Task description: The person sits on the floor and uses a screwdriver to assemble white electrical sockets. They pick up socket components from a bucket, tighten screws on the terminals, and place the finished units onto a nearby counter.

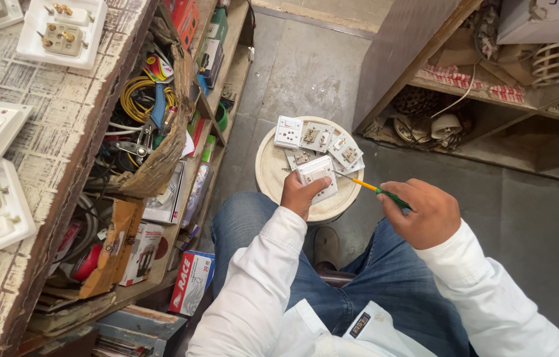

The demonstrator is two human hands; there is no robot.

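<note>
Seated person viewed from above, at centre frame; the left hand grasped a white switch plate, fingers curled round its lower edge, holding it over the near rim of a round cream stool; the right hand was clenched round a green-and-orange screwdriver, its thin tip reaching the plate's right edge; several more white switch and socket plates lay in a loose cluster on the stool top just above the held one; at the left of the frame a worn wooden workbench carried further socket plates, and beneath it a shelf held coiled yellow wire and cartons.
</note>
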